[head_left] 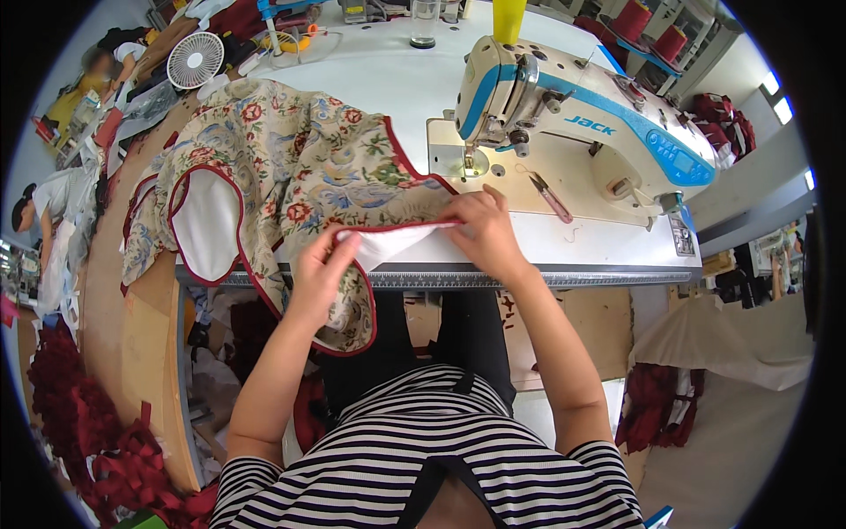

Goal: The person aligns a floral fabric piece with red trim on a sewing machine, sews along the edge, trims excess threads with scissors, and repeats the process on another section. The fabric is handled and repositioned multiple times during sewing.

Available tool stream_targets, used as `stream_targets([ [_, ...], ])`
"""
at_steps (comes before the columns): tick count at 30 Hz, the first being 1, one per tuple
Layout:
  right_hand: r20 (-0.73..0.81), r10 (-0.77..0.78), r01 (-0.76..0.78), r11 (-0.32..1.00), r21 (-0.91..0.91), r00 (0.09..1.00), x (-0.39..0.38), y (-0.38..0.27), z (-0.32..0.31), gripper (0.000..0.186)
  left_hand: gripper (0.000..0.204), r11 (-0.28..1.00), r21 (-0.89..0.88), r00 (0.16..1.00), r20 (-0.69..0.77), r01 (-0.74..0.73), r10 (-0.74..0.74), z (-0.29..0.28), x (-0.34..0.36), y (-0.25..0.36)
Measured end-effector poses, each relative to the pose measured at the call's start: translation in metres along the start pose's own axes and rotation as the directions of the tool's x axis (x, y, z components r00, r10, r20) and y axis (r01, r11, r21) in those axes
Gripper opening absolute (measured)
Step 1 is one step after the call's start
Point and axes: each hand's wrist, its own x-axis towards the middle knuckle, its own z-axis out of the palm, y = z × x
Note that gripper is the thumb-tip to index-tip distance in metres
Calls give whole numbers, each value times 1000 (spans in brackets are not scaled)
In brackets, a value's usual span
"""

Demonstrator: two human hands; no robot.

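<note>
A floral garment point(304, 163) with dark red binding and a white lining lies across the left of the sewing table, part of it hanging over the front edge. My left hand point(319, 271) pinches its bound edge near the table's front. Farther right, my right hand point(483, 227) grips the same edge, so the red binding runs taut between them and the white lining shows below. Just beyond my right hand stands a white and blue sewing machine point(573, 123). The garment's upper right corner lies close to its needle area, but apart from the needle.
Thread snips point(551, 196) lie on the machine bed, right of my right hand. A glass point(424, 25) and a small white fan point(195, 60) stand at the back. A ruler strip point(529, 277) lines the table's front edge. Dark red fabric pieces point(141, 467) heap at lower left.
</note>
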Motion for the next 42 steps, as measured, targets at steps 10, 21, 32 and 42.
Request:
stream_targets([
  [10, 317, 372, -477, 505, 719, 872, 7, -5, -23, 21, 28, 970, -174, 975, -110, 171, -192, -31, 8, 13],
  [21, 215, 339, -385, 588, 711, 916, 6, -11, -37, 30, 29, 959, -231, 978, -88, 164, -188, -23, 8, 12],
  [32, 436, 174, -376, 819, 434, 883, -61, -29, -70, 11, 30, 672, 605, 885, 127, -427, 448, -41, 2, 68],
  [42, 511, 17, -321, 797, 512, 859, -74, -57, -59, 15, 43, 268, 908, 823, -408, 322, 395, -157, 81, 66],
])
